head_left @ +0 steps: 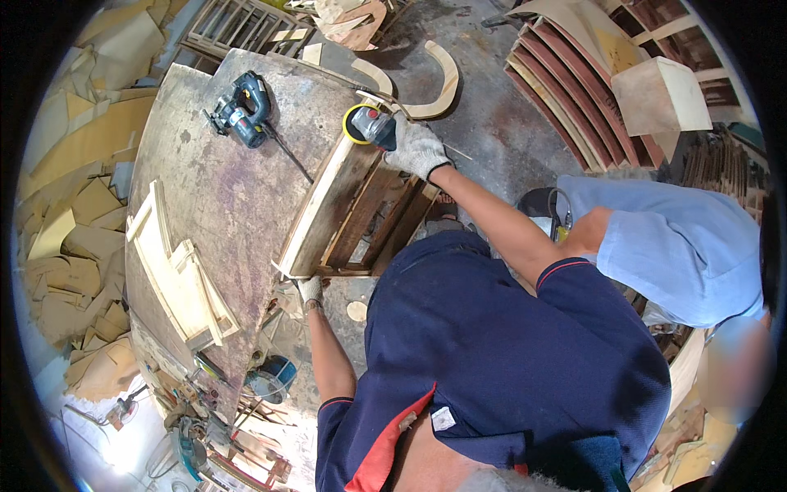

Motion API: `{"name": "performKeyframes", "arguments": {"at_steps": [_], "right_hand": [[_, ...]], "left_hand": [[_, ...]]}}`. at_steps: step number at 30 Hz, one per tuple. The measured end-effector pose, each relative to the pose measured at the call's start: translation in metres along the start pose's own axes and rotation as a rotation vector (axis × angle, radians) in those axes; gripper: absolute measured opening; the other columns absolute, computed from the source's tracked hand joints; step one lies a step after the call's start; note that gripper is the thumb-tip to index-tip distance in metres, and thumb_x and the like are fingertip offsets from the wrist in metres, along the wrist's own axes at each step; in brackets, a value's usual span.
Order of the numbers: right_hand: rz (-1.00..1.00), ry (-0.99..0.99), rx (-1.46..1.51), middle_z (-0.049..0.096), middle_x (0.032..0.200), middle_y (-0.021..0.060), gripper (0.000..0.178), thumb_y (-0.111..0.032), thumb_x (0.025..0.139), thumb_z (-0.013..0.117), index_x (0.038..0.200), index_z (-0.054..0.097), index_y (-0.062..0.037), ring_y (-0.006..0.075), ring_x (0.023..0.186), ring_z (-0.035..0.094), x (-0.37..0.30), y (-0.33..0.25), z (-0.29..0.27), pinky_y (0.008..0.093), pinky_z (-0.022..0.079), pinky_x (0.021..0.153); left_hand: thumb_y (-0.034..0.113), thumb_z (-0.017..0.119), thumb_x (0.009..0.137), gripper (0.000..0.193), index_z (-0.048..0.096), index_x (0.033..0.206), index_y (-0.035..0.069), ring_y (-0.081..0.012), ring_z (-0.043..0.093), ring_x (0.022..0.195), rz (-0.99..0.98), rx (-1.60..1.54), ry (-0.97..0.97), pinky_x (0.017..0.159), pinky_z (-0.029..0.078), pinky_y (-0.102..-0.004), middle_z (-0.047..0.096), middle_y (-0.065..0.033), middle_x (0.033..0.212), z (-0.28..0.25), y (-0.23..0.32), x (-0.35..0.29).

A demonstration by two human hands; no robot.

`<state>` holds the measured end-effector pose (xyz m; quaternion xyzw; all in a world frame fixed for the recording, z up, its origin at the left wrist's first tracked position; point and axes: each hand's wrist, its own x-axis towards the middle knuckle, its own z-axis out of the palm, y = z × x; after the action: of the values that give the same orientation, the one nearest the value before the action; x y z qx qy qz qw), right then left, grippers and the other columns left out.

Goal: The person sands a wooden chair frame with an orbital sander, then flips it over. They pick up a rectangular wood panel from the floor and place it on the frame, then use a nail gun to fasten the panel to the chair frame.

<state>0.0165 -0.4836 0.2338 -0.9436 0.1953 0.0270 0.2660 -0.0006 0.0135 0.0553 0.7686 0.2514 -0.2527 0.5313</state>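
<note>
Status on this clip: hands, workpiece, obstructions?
Right hand grips sander on wooden frame. Left hand steadies frame's near corner. Jigsaw lies apart on workbench.

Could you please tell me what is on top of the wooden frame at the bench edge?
A yellow-padded sander rests on the wooden frame, gripped by the gloved right hand. The left hand steadies the frame's near corner. The wood under the pad is hidden.
</note>
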Motion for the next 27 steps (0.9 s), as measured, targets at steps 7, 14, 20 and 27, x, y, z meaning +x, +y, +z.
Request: {"name": "performKeyframes", "arguments": {"at_steps": [7, 14, 20, 27], "right_hand": [[0.095, -0.031, 0.044, 0.072, 0.098, 0.027, 0.079, -0.037, 0.076, 0.079, 0.134, 0.043, 0.0019, 0.0437, 0.093, 0.071, 0.009, 0.009, -0.004, 0.0505, 0.057, 0.083], [0.056, -0.02, -0.002, 0.07, 0.106, 0.0295, 0.077, -0.04, 0.078, 0.076, 0.132, 0.043, 0.0049, 0.0446, 0.102, 0.069, 0.007, -0.012, -0.008, 0.0515, 0.055, 0.092], [0.117, -0.055, 0.012, 0.071, 0.101, 0.0299, 0.07, -0.035, 0.076, 0.08, 0.125, 0.047, 0.0019, 0.0461, 0.096, 0.07, 0.013, 0.008, -0.021, 0.0518, 0.057, 0.085], [-0.045, -0.294, -0.169, 0.072, 0.1, 0.0243, 0.075, -0.038, 0.077, 0.078, 0.131, 0.041, -0.002, 0.0398, 0.096, 0.073, -0.052, -0.089, 0.04, 0.049, 0.058, 0.085]], "left_hand": [[-0.001, 0.066, 0.087, 0.028, 0.06, 0.115, 0.001, -0.0247, 0.07, 0.062, 0.019, 0.027, 0.022, 0.048, 0.057, -0.0351, 0.07, -0.015, 0.087, 0.006, 0.012, -0.013], [0.0, 0.065, 0.083, 0.026, 0.066, 0.109, -0.001, -0.0191, 0.065, 0.054, 0.058, 0.045, 0.02, 0.047, 0.054, -0.0306, 0.07, -0.0119, 0.079, 0.011, 0.015, -0.02], [0.003, 0.062, 0.083, 0.022, 0.07, 0.103, -0.002, -0.0197, 0.066, 0.053, 0.135, 0.113, 0.148, 0.046, 0.054, -0.0336, 0.07, -0.0119, 0.074, 0.02, 0.018, -0.03], [0.007, 0.066, 0.084, 0.029, 0.067, 0.111, 0.0, -0.0152, 0.065, 0.061, 0.061, 0.057, 0.142, 0.05, 0.052, -0.0296, 0.071, -0.0092, 0.086, 0.023, -0.001, -0.028]]}}
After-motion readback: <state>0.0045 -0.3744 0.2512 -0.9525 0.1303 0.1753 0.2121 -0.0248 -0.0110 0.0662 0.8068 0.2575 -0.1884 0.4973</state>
